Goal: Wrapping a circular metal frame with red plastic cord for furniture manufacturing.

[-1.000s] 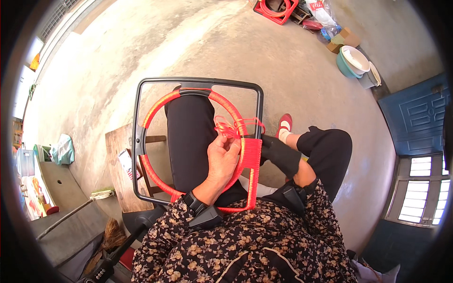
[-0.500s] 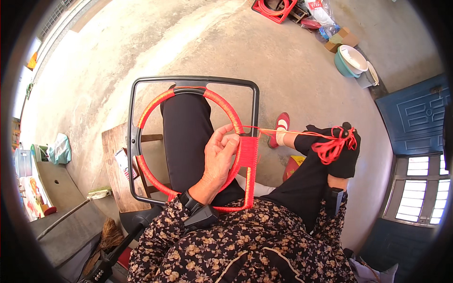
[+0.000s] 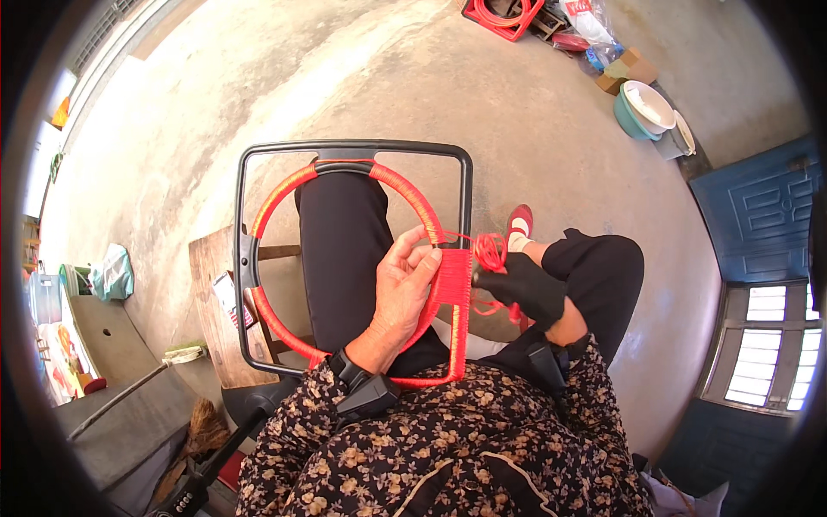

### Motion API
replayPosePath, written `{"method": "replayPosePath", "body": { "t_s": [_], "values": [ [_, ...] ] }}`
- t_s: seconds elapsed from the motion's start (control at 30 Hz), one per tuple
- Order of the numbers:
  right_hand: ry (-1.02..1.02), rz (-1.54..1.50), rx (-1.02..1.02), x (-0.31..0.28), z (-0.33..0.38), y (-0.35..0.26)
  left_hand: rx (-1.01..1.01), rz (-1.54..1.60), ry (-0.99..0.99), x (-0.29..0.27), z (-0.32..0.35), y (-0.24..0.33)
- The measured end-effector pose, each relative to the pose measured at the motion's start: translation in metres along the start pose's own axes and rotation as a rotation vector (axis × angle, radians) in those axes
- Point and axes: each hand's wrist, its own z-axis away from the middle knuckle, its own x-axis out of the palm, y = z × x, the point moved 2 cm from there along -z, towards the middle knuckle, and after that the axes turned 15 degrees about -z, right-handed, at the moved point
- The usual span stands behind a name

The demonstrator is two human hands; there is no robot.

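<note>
A black square metal frame [image 3: 353, 148] with an inner ring [image 3: 277, 200] rests on my lap. Red cord is wound around the ring and woven into a dense patch [image 3: 452, 277] at the frame's right side. My left hand [image 3: 401, 289] is bare and presses its fingers on that woven patch, holding the frame. My right hand [image 3: 525, 289] wears a black glove and grips a bundle of red cord [image 3: 491, 252] close to the frame's right bar. A short strand runs from the bundle to the weave.
Bare concrete floor lies ahead. A low wooden stool [image 3: 215, 302] with a small packet stands at my left. Stacked bowls [image 3: 646, 108], a cardboard box and another red-wound frame [image 3: 504, 15] sit far right. A blue door [image 3: 762, 211] is at right. A broom [image 3: 202, 431] lies lower left.
My right hand, which had drawn the red cord far out to the right half a second ago, has come back to the frame's right bar with the bundle. My left hand stayed on the weave.
</note>
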Motion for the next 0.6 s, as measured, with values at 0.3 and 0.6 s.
{"method": "replayPosePath", "body": {
  "t_s": [0.3, 0.6],
  "values": [
    [0.192, -0.151, -0.156, -0.021, 0.019, -0.005, 0.017, 0.006, 0.027, -0.005, 0.0, -0.003],
    [0.212, -0.196, -0.451, 0.032, 0.005, -0.031, -0.029, -0.152, 0.044, -0.002, -0.002, -0.005]
  ]
}}
